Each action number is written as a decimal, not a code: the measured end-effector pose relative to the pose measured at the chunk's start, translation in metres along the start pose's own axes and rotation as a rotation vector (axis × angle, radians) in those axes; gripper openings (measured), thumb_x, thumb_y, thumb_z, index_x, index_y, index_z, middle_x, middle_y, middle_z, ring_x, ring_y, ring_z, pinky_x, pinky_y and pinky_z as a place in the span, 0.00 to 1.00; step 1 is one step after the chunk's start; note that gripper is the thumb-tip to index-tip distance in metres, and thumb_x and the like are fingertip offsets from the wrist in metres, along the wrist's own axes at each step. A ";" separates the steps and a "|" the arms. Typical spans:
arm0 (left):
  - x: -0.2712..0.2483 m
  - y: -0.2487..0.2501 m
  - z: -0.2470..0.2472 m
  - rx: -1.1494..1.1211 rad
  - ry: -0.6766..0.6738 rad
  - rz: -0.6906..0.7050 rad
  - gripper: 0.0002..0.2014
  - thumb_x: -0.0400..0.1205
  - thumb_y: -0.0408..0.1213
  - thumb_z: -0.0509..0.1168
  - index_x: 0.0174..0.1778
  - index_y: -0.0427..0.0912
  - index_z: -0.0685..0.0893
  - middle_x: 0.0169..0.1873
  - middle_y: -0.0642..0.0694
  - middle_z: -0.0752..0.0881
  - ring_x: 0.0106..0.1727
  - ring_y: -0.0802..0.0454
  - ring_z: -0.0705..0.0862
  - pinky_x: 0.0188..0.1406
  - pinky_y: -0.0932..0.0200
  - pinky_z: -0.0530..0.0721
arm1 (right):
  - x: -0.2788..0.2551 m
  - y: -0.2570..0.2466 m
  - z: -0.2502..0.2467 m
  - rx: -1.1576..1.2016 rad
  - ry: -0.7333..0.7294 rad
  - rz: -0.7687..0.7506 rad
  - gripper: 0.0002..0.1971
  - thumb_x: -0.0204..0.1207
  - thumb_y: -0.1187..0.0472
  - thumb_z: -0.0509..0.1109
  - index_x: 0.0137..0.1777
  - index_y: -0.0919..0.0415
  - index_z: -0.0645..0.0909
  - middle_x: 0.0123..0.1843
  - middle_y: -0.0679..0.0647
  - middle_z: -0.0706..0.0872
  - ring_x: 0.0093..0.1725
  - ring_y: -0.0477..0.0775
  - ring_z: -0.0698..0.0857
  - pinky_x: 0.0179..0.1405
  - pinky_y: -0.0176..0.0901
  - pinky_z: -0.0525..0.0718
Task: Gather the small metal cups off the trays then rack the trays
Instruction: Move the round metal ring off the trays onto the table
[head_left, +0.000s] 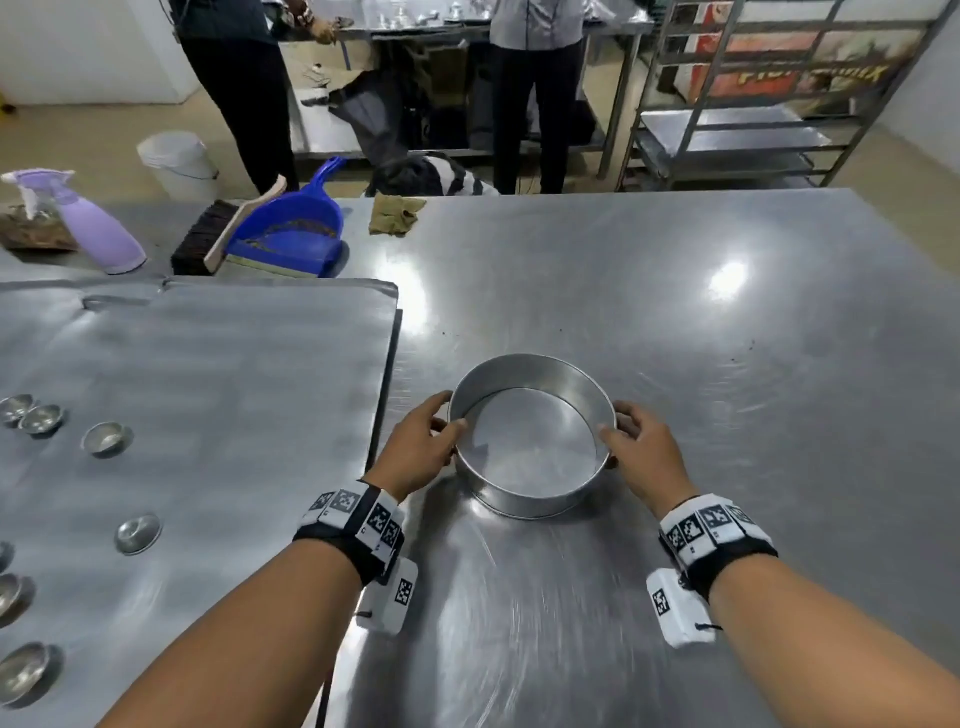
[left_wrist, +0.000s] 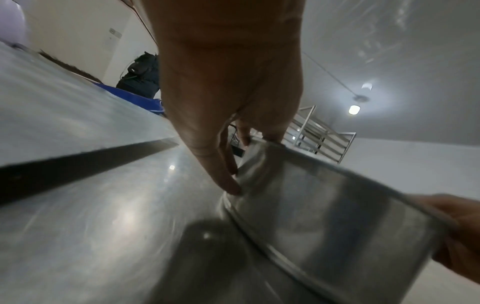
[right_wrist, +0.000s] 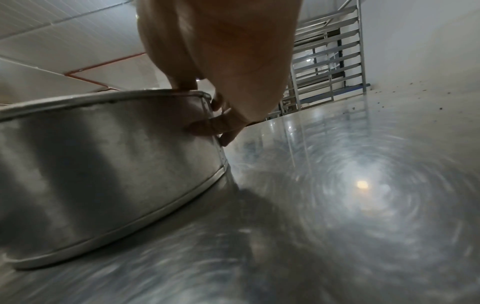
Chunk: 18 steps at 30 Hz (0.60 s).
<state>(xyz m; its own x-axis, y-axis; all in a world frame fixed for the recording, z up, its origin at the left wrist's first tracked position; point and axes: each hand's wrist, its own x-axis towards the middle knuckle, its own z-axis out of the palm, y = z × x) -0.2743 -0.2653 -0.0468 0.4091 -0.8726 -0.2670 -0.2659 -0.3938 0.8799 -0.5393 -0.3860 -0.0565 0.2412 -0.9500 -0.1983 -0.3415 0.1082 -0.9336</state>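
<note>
1. A person stands at a steel table (head_left: 675, 322), seen from a head camera looking down at two bare forearms with marker wristbands.
2. A round, shallow metal pan (head_left: 530, 499) sits near the middle of the table, closer to its near edge. Nothing lies inside it.
3. The left hand (head_left: 418, 447) grasps the pan's left wall, thumb over the rim and fingers curled against the outside.
4. The right hand (head_left: 641, 449) grasps the right wall the same way, thumb on the rim, fingers wrapped on the outer side.
5. A large flat metal tray (head_left: 234, 374) covers the table's left part, its right edge just beside the pan.
6. Small metal cups (head_left: 106, 438) lie scattered along the tray's left side, well apart from the pan.
7. At the table's far left corner stand a lilac spray bottle (head_left: 98, 228), a brush (head_left: 208, 241) and a blue dustpan (head_left: 291, 228); a folded cloth (head_left: 395, 214) lies at the far edge.
8. Beyond the far right corner stands a metal rack (head_left: 727, 135).
</note>
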 end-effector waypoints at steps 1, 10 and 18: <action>0.001 0.000 0.005 -0.032 0.003 -0.001 0.24 0.85 0.48 0.67 0.78 0.58 0.73 0.53 0.45 0.86 0.50 0.48 0.89 0.50 0.48 0.92 | 0.004 0.002 -0.004 -0.003 0.005 -0.009 0.11 0.69 0.48 0.74 0.51 0.36 0.86 0.53 0.43 0.92 0.53 0.47 0.91 0.52 0.59 0.90; 0.036 0.014 0.030 -0.106 0.048 0.009 0.25 0.81 0.58 0.66 0.75 0.61 0.76 0.56 0.44 0.86 0.55 0.47 0.89 0.51 0.43 0.92 | 0.048 -0.002 -0.019 -0.030 0.044 -0.048 0.10 0.77 0.50 0.75 0.56 0.49 0.85 0.49 0.42 0.92 0.43 0.41 0.91 0.46 0.51 0.92; 0.049 0.011 0.026 -0.089 0.054 0.001 0.29 0.78 0.65 0.65 0.75 0.63 0.75 0.56 0.49 0.87 0.57 0.48 0.88 0.58 0.39 0.89 | 0.059 -0.006 -0.014 -0.084 0.065 -0.067 0.07 0.79 0.49 0.73 0.55 0.44 0.83 0.51 0.43 0.91 0.44 0.38 0.89 0.48 0.47 0.91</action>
<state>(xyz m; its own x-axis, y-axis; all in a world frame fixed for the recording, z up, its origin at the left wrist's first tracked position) -0.2796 -0.3197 -0.0608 0.4557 -0.8552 -0.2468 -0.1888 -0.3639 0.9121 -0.5354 -0.4471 -0.0584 0.2072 -0.9716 -0.1141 -0.4020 0.0218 -0.9154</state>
